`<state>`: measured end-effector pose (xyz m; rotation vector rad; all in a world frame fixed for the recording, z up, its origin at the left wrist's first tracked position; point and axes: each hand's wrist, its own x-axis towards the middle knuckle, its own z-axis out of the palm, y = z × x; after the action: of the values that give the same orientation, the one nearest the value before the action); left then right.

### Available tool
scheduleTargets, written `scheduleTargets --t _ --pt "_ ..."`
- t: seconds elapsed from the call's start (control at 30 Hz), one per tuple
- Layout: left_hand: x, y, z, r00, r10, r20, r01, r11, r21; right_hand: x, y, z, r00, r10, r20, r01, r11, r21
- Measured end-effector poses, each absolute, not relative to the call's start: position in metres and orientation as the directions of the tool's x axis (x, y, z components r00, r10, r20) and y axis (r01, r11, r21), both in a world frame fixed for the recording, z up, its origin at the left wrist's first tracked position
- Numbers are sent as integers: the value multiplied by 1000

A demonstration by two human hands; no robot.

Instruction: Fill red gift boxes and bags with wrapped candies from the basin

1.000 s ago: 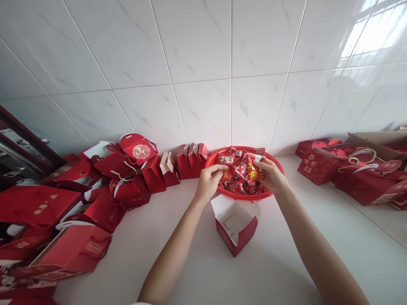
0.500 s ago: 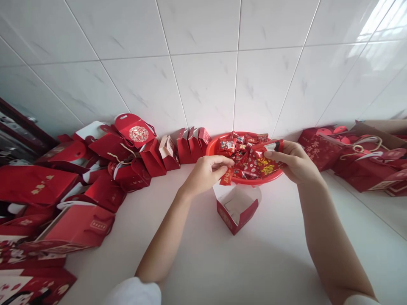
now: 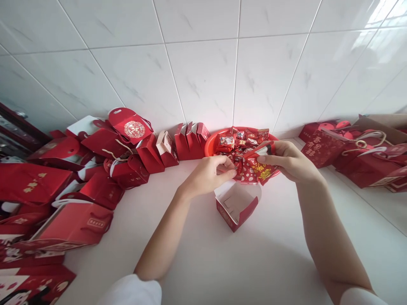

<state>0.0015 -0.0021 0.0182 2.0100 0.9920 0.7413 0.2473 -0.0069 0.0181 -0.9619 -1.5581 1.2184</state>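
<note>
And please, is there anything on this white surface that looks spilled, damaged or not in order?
I see no spill or clear damage. Only the red boxes heaped at left look untidy, tilted at different angles, whereas the small boxes by the wall stand in a row.

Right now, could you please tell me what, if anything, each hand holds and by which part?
The right hand pinches a gold-lettered red packet by its upper end; whether the left hand grips anything cannot be told.
</note>
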Motion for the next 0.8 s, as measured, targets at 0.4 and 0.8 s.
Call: scheduleTargets --t 0.4,0.8 --pt "6 -5 17 517 829 213 290 -404 868 241 -5 16 -171 964 205 20 212 -977" --pt "3 -4 11 703 711 0 496 -490 717 247 -12 23 -106 969 223 43 229 -972"
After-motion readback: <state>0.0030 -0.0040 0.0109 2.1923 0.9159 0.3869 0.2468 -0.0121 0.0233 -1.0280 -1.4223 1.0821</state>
